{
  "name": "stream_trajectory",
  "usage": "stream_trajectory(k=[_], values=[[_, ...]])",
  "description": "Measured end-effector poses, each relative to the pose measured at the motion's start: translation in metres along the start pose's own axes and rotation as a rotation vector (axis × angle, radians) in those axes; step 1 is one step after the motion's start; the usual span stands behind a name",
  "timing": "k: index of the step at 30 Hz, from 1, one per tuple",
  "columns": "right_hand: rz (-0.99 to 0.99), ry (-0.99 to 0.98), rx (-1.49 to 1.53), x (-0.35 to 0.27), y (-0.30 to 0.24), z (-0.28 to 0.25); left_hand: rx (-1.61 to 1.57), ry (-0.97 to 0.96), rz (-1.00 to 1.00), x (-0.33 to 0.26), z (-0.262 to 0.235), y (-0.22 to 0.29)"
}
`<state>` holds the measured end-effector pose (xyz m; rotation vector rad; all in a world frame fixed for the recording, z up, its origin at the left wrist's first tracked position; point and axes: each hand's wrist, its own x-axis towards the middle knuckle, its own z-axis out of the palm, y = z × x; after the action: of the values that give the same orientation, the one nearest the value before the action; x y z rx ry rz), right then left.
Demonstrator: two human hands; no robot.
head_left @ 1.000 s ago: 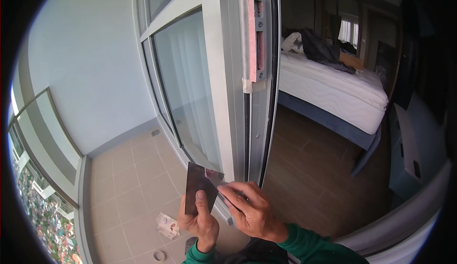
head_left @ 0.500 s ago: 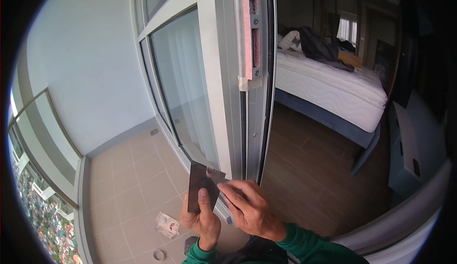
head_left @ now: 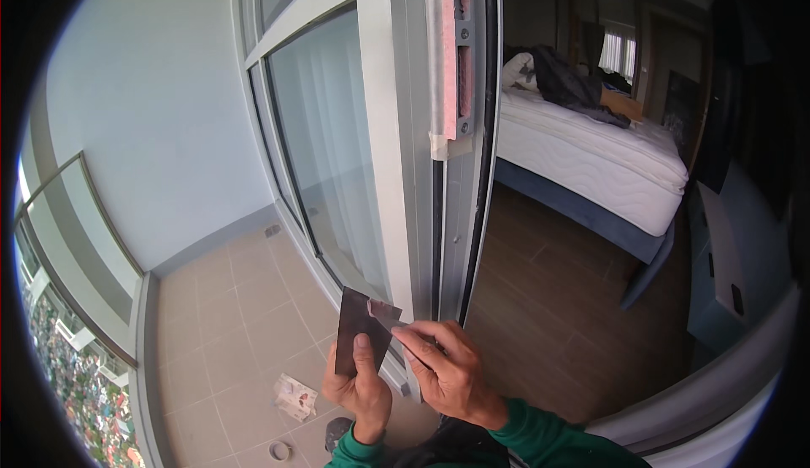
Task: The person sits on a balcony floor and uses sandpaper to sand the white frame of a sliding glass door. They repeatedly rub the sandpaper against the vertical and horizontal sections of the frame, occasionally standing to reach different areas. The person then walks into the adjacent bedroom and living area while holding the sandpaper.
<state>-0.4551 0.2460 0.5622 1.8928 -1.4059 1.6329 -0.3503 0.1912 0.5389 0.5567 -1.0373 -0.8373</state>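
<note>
My left hand [head_left: 363, 394] grips a dark, flat rectangular plate [head_left: 352, 333], thumb across its face. Pinched in the fingers of my right hand [head_left: 457, 375] is a thin flat scraper [head_left: 386, 316], its blade against or just over the plate's right part. A little pinkish paste shows near the blade's tip; its handle is mostly hidden by my fingers. Above my hands, a grey metal strike plate [head_left: 465, 34] is set in the door frame. Pink filler [head_left: 449, 72] runs along its left side, with masking tape [head_left: 439, 147] below.
A glass sliding door [head_left: 325, 131] stands left of the frame. On the balcony tiles [head_left: 215, 341] lie a stained piece of paper [head_left: 295, 397] and a roll of tape [head_left: 279, 450]. A railing [head_left: 114, 215] is far left; a bed [head_left: 591, 147] stands indoors at right.
The door frame and strike plate sit slightly further right and higher in view. Both hands keep their holds; the scraper has shifted slightly at the plate.
</note>
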Motion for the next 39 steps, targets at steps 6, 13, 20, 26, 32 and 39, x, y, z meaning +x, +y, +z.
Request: stream_trajectory(k=[6,13,20,26,32,39], values=[[-0.057,-0.041,-0.011,-0.005,0.002,0.011,0.026,0.003,0.005,-0.001,-0.005,-0.001],[-0.038,-0.022,-0.008,-0.006,-0.002,0.012,0.102,-0.060,0.029,-0.002,-0.010,-0.003],[0.024,-0.037,0.013,-0.008,-0.010,0.011,0.113,-0.013,-0.028,-0.003,-0.020,0.001],[0.341,-0.025,0.462,-0.005,-0.017,-0.012,-0.505,-0.012,-0.714,0.024,-0.043,0.029],[0.302,-0.035,0.477,-0.023,-0.013,0.021,-0.402,0.003,-0.672,0.029,-0.045,0.025],[-0.075,-0.173,0.117,-0.029,0.005,0.018,-0.396,0.061,-0.645,0.035,-0.062,0.028]])
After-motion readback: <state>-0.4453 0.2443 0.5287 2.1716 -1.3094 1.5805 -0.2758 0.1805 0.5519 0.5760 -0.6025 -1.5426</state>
